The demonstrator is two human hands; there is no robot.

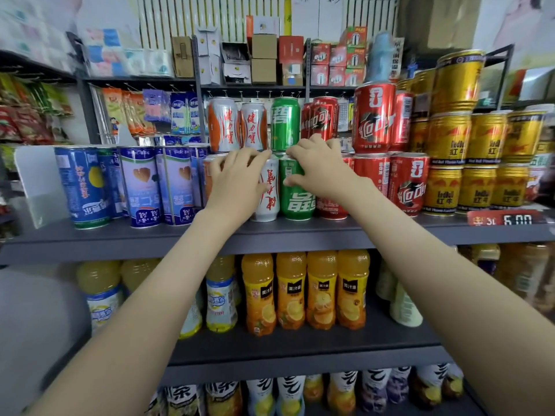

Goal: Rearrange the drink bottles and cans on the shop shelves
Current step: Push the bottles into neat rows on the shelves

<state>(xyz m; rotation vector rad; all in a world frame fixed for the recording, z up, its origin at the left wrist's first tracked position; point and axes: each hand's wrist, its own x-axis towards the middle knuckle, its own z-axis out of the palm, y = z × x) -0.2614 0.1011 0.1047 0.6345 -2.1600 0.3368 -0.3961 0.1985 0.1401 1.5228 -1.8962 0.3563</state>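
Cans stand two high on the grey upper shelf (300,232). My left hand (237,178) lies over the top of a lower white-and-orange can (268,193), fingers curled round its rim. My right hand (318,166) grips the top of the lower green can (295,193), thumb on its front. Above them stand upper white-and-orange cans (223,124), an upper green can (285,124) and red cola cans (324,118). More red cola cans (408,181) are to the right.
Tall blue cans (141,184) fill the shelf's left, gold energy-drink cans (477,136) are stacked at the right, above a red price tag (507,219). Orange juice bottles (306,289) stand on the shelf below, more bottles (288,394) lower down. Boxes (264,58) sit on the far shelf.
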